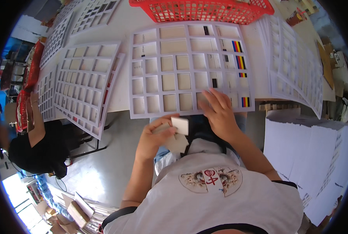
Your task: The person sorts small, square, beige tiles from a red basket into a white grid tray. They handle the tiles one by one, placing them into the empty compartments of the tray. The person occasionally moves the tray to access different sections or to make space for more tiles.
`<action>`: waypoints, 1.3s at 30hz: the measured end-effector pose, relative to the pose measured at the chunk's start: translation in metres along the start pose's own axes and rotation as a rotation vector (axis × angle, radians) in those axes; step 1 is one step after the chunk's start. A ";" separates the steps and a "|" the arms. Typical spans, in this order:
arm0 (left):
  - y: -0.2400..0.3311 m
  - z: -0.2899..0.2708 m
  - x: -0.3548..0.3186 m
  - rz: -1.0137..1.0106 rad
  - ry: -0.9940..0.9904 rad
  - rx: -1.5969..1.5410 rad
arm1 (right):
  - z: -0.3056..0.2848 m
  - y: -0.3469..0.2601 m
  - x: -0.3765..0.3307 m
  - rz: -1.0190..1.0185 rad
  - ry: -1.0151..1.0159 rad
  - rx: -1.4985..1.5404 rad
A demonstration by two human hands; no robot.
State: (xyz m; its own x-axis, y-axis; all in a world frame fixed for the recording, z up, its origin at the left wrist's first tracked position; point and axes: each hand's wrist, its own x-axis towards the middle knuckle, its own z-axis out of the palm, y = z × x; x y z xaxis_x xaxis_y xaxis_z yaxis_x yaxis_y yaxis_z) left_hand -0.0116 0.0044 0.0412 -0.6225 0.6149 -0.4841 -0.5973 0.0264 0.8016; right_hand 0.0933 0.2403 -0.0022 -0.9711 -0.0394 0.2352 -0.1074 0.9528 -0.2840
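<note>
A: Left hand [148,140]?
B: One: fingers [157,123] curled in a pinch; left forearm [138,177] near upright.
A: Right hand [222,119]?
B: One: back upward, fingers [217,99] slightly bent, apart; right forearm [255,155] slanting.

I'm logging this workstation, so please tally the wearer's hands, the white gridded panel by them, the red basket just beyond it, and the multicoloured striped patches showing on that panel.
Hands: 2 (left hand, right hand)
White gridded panel: 1
Red basket: 1
Striped patches in view: 4
Total: 8
</note>
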 end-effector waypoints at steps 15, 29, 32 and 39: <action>-0.016 0.057 0.029 -0.128 -0.069 0.058 | -0.048 0.013 0.015 0.387 0.077 0.937; -0.062 0.052 0.060 -0.206 -0.167 -0.298 | -0.014 0.057 0.003 0.222 0.190 0.396; -0.055 0.054 0.061 -0.223 -0.203 -0.358 | -0.028 0.046 -0.003 0.023 0.256 0.006; -0.040 0.073 0.039 -0.146 -0.056 -0.411 | -0.052 0.004 -0.026 0.499 0.124 0.850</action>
State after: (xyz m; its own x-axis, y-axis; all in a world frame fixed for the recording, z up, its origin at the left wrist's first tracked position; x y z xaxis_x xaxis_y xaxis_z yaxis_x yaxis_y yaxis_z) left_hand 0.0248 0.0849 0.0162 -0.4953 0.6701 -0.5528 -0.8353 -0.1926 0.5150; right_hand 0.1296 0.2608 0.0390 -0.9228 0.3852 -0.0107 0.1434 0.3173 -0.9374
